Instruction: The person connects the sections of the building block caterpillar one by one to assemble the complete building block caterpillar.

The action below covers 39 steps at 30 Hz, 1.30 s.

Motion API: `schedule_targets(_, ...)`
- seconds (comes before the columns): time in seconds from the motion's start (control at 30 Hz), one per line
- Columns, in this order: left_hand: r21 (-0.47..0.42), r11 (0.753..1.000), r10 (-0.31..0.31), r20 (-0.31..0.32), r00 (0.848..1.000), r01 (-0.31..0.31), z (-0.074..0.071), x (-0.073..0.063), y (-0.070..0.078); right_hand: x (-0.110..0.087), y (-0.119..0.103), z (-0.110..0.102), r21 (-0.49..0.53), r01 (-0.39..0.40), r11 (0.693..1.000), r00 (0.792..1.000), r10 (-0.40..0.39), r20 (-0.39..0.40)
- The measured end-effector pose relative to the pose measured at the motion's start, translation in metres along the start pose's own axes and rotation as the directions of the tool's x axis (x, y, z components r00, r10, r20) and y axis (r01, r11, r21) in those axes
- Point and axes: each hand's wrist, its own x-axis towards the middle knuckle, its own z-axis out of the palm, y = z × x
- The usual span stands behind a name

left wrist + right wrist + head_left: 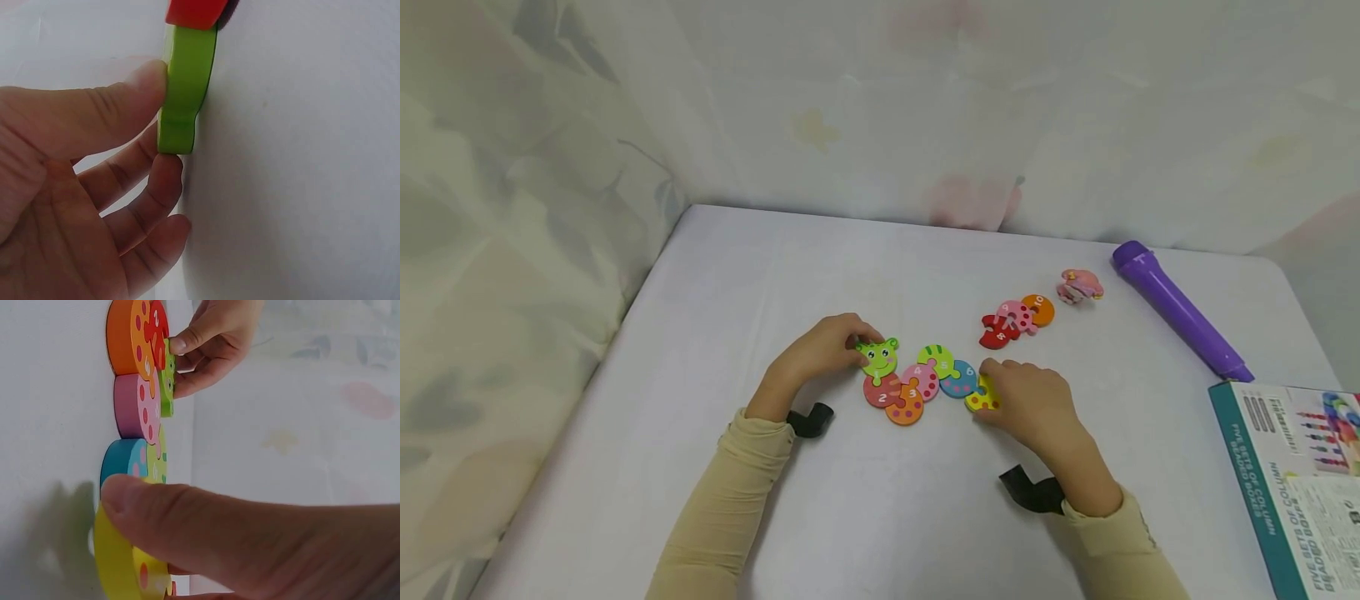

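Note:
A row of joined, numbered puzzle pieces lies wavy across the white table. At its left end my left hand [823, 348] pinches the green face piece [880, 360] by its edge, the thumb [134, 94] on top. Rightward from it run a red piece [876, 393], an orange piece [906, 410], a pink piece [928, 385], a green striped piece [937, 358] and a blue piece [958, 380]. My right hand [1037, 402] grips the yellow spotted piece [980, 401] right at the blue one; the thumb [144, 503] covers part of it.
Behind my right hand lies a short joined group: a red piece [997, 333], a pink piece [1015, 315] and an orange piece [1039, 310]. Beyond are a small pink figure [1080, 286] and a purple tube [1176, 308]. A printed box [1292, 483] sits at the right edge.

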Motion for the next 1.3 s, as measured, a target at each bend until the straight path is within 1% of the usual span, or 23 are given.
schedule_targets(0.33,-0.002,1.000,0.014,0.001,1.000,-0.014,-0.001,0.000,0.003,0.003,0.000,0.010,-0.039,-0.025,0.999,1.000,0.025,-0.002)
schedule_targets(0.47,-0.003,1.000,0.011,0.001,1.000,-0.011,-0.001,0.001,0.003,0.005,-0.001,0.012,-0.022,-0.024,0.999,1.000,0.024,-0.017)
schedule_targets(0.57,-0.003,1.000,0.007,0.001,1.000,-0.007,-0.001,0.001,0.003,0.006,0.000,0.011,0.000,-0.013,1.000,1.000,0.013,-0.012)
schedule_targets(0.63,-0.008,1.000,0.002,-0.001,1.000,-0.002,-0.002,0.000,0.004,0.006,0.003,0.009,0.026,-0.014,1.000,1.000,0.014,-0.003)
schedule_targets(0.7,-0.010,1.000,0.001,-0.003,1.000,-0.001,-0.002,-0.001,0.003,0.007,0.008,0.005,0.069,-0.035,0.997,0.999,0.036,-0.009)
schedule_targets(0.8,-0.010,1.000,-0.001,-0.005,1.000,0.001,-0.002,-0.002,0.002,0.009,0.020,0.000,0.141,-0.085,0.986,0.992,0.097,-0.081)
schedule_targets(0.83,-0.009,1.000,-0.002,-0.004,1.000,0.002,-0.001,-0.001,0.002,0.010,0.025,0.000,0.160,-0.103,0.982,0.986,0.122,-0.116)
schedule_targets(0.9,-0.013,1.000,-0.006,-0.002,1.000,0.006,-0.001,-0.001,0.002,0.013,0.035,0.002,0.197,-0.132,0.971,0.966,0.171,-0.193)
schedule_targets(0.97,-0.014,1.000,-0.013,0.000,1.000,0.013,-0.001,-0.001,0.002,0.018,0.043,0.007,0.220,-0.138,0.966,0.943,0.196,-0.269)
schedule_targets(1.03,-0.013,1.000,-0.021,0.001,1.000,0.021,-0.001,-0.001,0.002,0.024,0.050,0.013,0.246,-0.122,0.962,0.921,0.202,-0.332)
schedule_targets(1.1,-0.006,1.000,-0.023,0.000,1.000,0.023,-0.001,-0.001,0.002,0.031,0.054,0.018,0.267,-0.085,0.960,0.910,0.184,-0.371)
schedule_targets(1.13,-0.003,1.000,-0.023,-0.001,1.000,0.023,-0.001,-0.001,0.002,0.034,0.056,0.020,0.268,-0.065,0.961,0.909,0.167,-0.381)
schedule_targets(1.17,-0.001,1.000,-0.022,-0.002,1.000,0.022,-0.001,-0.002,0.002,0.037,0.056,0.022,0.266,-0.048,0.963,0.914,0.150,-0.377)
schedule_targets(1.23,0.001,1.000,-0.016,-0.003,1.000,0.016,-0.002,-0.002,0.003,0.042,0.056,0.025,0.254,-0.020,0.967,0.927,0.113,-0.357)
schedule_targets(1.3,0.003,1.000,-0.008,-0.001,1.000,0.008,-0.003,-0.002,0.004,0.045,0.054,0.026,0.224,-0.010,0.975,0.938,0.087,-0.335)
